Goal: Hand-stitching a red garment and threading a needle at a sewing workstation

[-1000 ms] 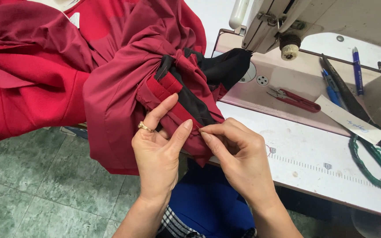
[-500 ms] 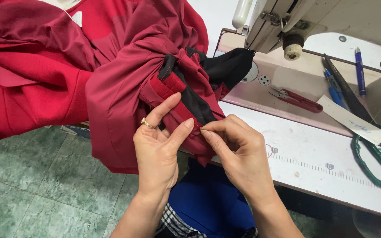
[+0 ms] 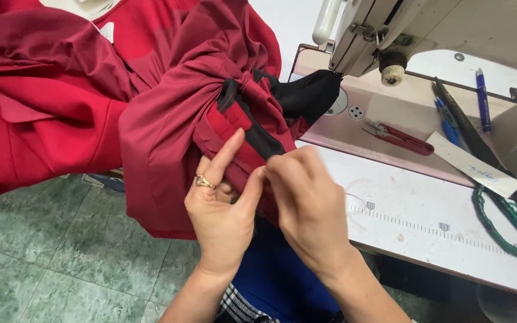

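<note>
A bulky dark red fabric garment (image 3: pixel 151 113) fills the upper left of the frame, bunched beside a white sewing machine (image 3: pixel 426 30) at upper right. At centre, the left hand (image 3: pixel 222 209) and right hand (image 3: pixel 306 203) both pinch its black-trimmed seam (image 3: pixel 252 128), above the pale worktable (image 3: pixel 426 209) holding 1 red thread snips (image 3: pixel 399 137)

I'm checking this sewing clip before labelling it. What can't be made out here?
- Head view: the right hand is blurred and its fingertips hide its grip on the red garment.
- The needle is hidden behind the black fabric.
- The sewing machine is cut off by the top edge.
- The paper slip carries marks too small to make out.
</note>
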